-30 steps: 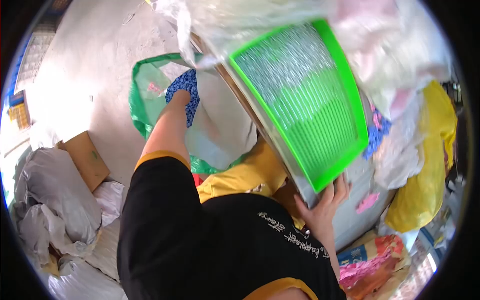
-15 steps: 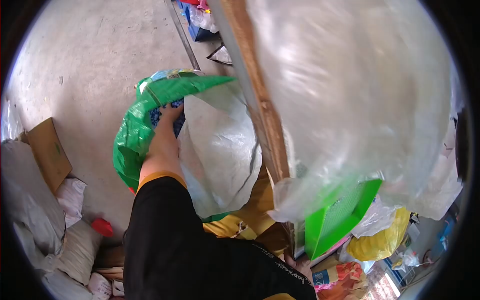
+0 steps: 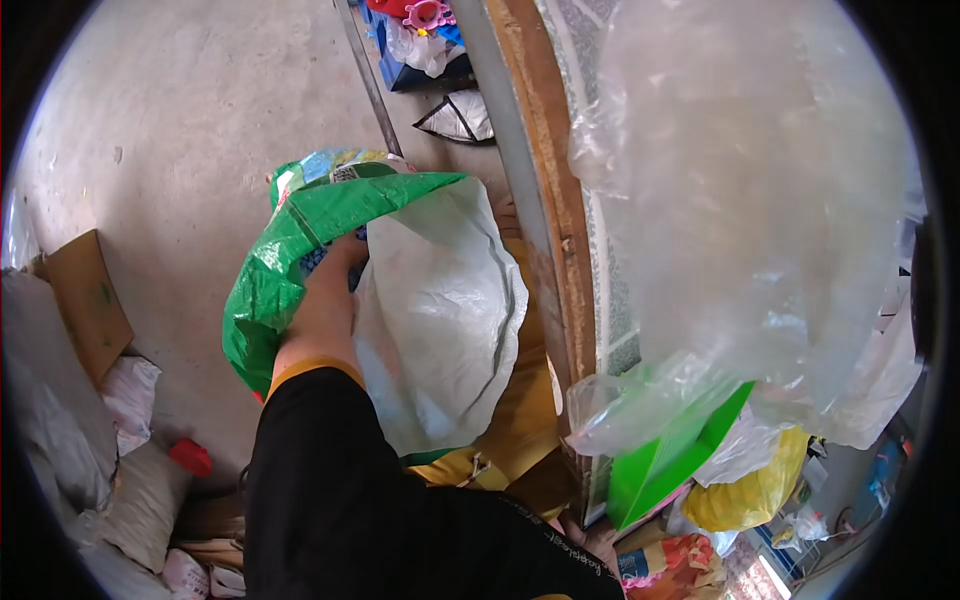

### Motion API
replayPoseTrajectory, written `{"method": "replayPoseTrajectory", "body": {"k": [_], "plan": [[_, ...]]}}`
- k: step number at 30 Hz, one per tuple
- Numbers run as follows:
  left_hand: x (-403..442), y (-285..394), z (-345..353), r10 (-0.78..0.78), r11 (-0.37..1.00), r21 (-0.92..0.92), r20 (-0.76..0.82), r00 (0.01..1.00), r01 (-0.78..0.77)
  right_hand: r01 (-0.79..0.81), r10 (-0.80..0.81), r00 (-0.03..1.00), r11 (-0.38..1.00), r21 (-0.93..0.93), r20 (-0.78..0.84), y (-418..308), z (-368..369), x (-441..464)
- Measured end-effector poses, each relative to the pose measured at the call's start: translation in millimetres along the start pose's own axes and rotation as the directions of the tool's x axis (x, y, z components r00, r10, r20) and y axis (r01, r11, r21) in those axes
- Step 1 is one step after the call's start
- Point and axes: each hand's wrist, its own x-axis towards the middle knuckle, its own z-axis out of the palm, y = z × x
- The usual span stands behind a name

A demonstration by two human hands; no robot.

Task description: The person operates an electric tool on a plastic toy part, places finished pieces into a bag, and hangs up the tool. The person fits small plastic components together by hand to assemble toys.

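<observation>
My left hand (image 3: 347, 252) reaches down into a large green woven sack (image 3: 262, 275), with its fingers hidden below the folded rim. Small dark-blue pieces (image 3: 314, 260) show beside the wrist; their kind is unclear. The sack's white inner side (image 3: 440, 310) is spread wide toward the table. At the lower right, part of my right hand (image 3: 598, 543) shows beside the table's lower end, close to a bright green plastic basket (image 3: 675, 460). Its fingers are mostly hidden, so I cannot tell whether it grips anything.
The table's worn wooden edge (image 3: 555, 215) runs along the sack's right side. Clear plastic sheeting (image 3: 750, 220) covers much of the tabletop. Stuffed sacks (image 3: 60, 390) and a cardboard piece (image 3: 90, 300) lie at left. A blue bin (image 3: 405, 70) stands at the top.
My left hand has sunk deeper into the sack, so its fingers no longer show. The plastic sheeting has shifted right, uncovering more of the patterned tabletop. The view has shifted slightly.
</observation>
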Motion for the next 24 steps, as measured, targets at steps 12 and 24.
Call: {"method": "replayPoseTrajectory", "body": {"k": [12, 24], "plan": [[11.1, -18.4, 34.6, 0.124, 0.992, -0.04, 0.014, 0.992, -0.123, -0.116, 0.118, 0.992, 0.992, 0.044, -0.043, 21.6, 16.0, -25.2], [-105.2, 76.1, -147.8, -0.105, 0.994, 0.016, 0.439, 0.892, 0.109, -0.097, 0.07, 0.985, 0.981, -0.167, -0.157, -20.7, -5.1, 29.6]]}}
